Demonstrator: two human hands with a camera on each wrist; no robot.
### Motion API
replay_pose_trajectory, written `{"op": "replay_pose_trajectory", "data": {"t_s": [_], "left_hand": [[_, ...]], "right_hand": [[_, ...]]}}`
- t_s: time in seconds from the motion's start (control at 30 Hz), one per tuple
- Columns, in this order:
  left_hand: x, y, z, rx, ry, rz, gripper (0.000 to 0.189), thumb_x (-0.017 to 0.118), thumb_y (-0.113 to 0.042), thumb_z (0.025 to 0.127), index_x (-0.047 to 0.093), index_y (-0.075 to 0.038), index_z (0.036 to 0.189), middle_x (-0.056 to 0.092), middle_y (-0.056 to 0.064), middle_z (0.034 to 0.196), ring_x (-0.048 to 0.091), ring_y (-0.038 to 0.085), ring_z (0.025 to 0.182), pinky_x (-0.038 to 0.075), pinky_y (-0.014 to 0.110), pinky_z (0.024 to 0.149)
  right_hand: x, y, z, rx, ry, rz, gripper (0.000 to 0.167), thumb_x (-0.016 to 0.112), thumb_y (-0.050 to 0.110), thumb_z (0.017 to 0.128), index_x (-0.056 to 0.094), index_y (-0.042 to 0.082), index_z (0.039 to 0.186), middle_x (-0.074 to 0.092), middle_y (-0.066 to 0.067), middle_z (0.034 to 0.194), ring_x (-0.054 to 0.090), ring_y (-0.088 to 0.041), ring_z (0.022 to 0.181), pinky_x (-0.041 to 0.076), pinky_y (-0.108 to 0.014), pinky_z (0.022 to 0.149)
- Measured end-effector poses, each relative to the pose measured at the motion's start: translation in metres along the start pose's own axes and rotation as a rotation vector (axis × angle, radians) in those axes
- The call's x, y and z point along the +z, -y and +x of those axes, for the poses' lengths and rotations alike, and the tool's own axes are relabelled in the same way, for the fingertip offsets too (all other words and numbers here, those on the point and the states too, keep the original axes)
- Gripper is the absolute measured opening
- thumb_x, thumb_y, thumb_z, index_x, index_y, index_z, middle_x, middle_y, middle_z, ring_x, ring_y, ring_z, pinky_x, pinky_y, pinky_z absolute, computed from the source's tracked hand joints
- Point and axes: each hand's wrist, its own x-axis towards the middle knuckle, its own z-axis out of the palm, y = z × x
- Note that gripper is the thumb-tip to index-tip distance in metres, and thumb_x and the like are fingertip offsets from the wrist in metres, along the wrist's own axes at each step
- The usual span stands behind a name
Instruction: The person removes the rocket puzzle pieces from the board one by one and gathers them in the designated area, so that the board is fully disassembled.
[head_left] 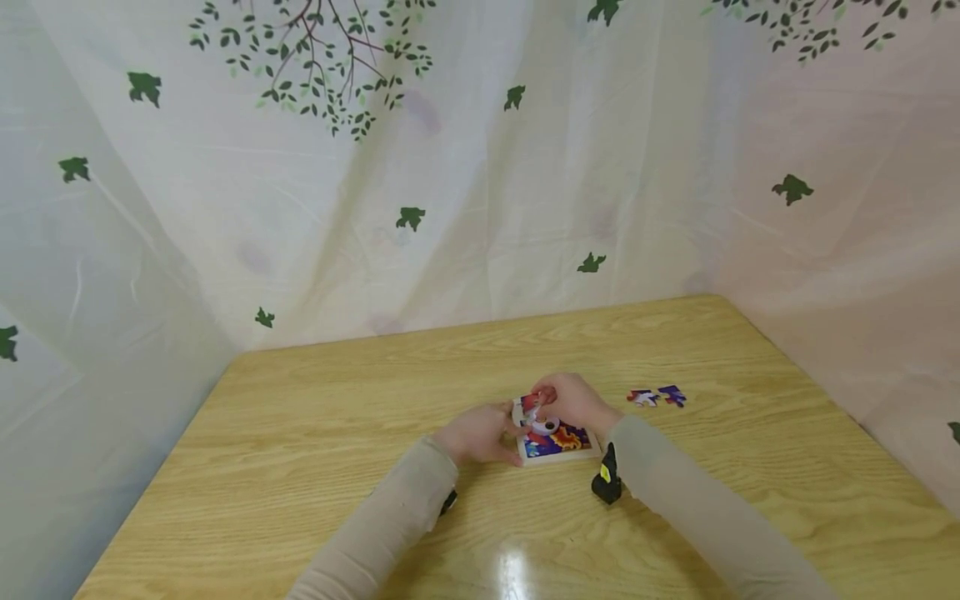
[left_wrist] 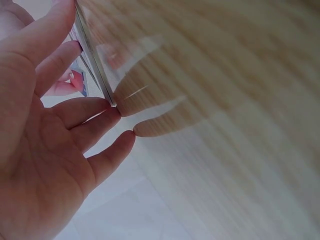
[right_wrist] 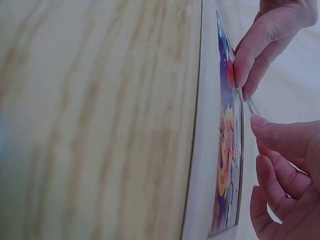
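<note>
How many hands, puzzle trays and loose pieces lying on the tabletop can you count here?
Hands: 2 (left hand, right hand)
Puzzle tray: 1
Loose pieces lying to the right of the tray: 2
Total: 5, leaving out pieces in the tray or at the fingers.

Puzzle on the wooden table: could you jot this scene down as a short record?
Puzzle: colourful, with a pale border
Left hand: touching the puzzle's left side
Right hand: pinching a piece at the puzzle
Loose pieces: lying to the puzzle's right
Backdrop: pale cloth, leaf prints
</note>
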Motion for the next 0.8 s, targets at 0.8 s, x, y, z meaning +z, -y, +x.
{"op": "replay_pose_trajectory", "data": {"t_s": [0.8], "left_hand": [[0.001, -0.001, -0.002, -0.018, 0.008, 0.010, 0.052, 0.071, -0.038, 0.082, 0.059, -0.015, 0.128, 0.039, 0.025, 0.144, 0.044, 0.032, 0.132, 0.035, 0.034, 0.109]], "right_hand": [[-0.017, -0.012, -0.015, -0.011, -0.003, 0.004, 0.028, 0.069, 0.007, 0.084, 0.065, -0.002, 0.111, 0.064, -0.004, 0.087, 0.058, -0.014, 0.080, 0.051, -0.031, 0.073]]}}
